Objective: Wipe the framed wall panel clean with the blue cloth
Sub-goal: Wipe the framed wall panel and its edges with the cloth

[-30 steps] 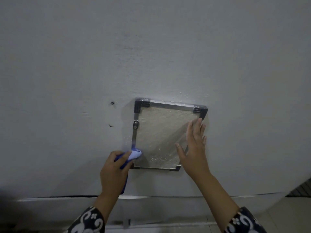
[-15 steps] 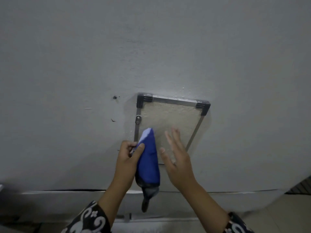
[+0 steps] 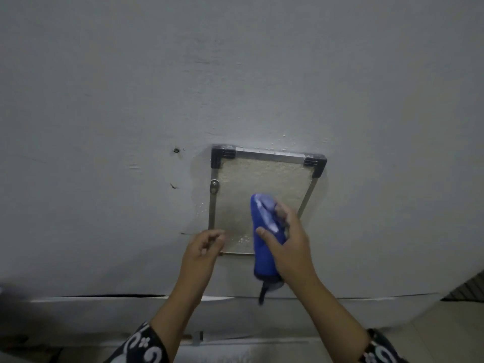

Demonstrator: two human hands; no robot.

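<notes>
Wall (image 3: pixel 235 74): you face plain grey-white plaster, matt, filling most of the view.
Marks: small dark hole (image 3: pixel 176 150) and a short scratch (image 3: pixel 173 185) left of centre.
Crack (image 3: pixel 112 296): you see a thin dark line running low across the wall.
Floor (image 3: pixel 450 328): pale, lower right corner.
Light: dim, even, no hard shadows.

Blue cloth (image 3: pixel 263 242) bunched upright against metal-framed textured panel (image 3: pixel 251 179) on wall

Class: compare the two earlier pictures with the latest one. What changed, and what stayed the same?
The cloth passed from the left hand to the right hand, which now holds it against the panel. The left hand, now empty, rests curled at the panel's lower left corner. The panel stayed put.
</notes>
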